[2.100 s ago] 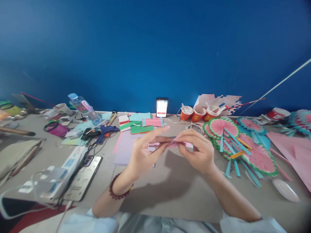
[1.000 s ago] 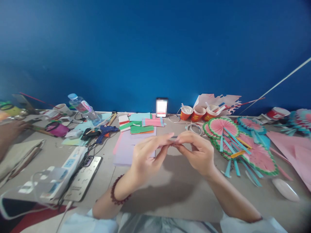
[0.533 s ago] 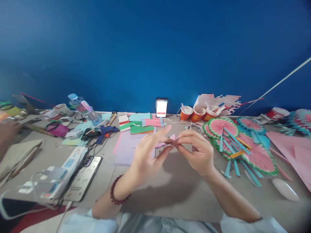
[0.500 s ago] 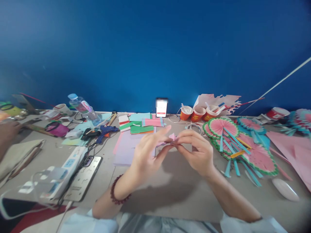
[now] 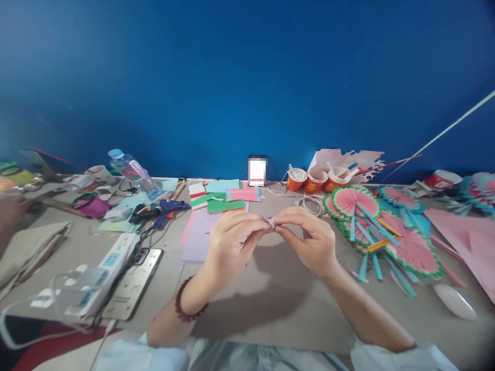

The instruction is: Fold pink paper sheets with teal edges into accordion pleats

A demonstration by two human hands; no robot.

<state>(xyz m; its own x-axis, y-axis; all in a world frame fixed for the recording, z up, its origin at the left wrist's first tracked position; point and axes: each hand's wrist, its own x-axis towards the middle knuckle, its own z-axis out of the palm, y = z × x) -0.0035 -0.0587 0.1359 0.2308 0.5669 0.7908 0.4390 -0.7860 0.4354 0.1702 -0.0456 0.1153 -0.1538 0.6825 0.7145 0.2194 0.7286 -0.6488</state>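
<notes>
A small piece of pink paper is pinched between both my hands above the table; most of it is hidden by the fingers. My left hand, with a dark red bead bracelet on its wrist, grips it from the left side. From the right, my right hand closes its thumb and fingertips on the same piece. Under and behind the left hand lie lilac paper sheets. Green paper strips and a pleated pink strip rest just beyond.
Watermelon-patterned paper fans and a white computer mouse lie to the right. Red paper cups and an upright phone stand by the blue wall. At left are a glue gun, bottle, power strip and another person's hand.
My left hand's raised fingers have come down and folded in onto the pink paper. Less of the paper shows now. My right hand has shifted only slightly left.
</notes>
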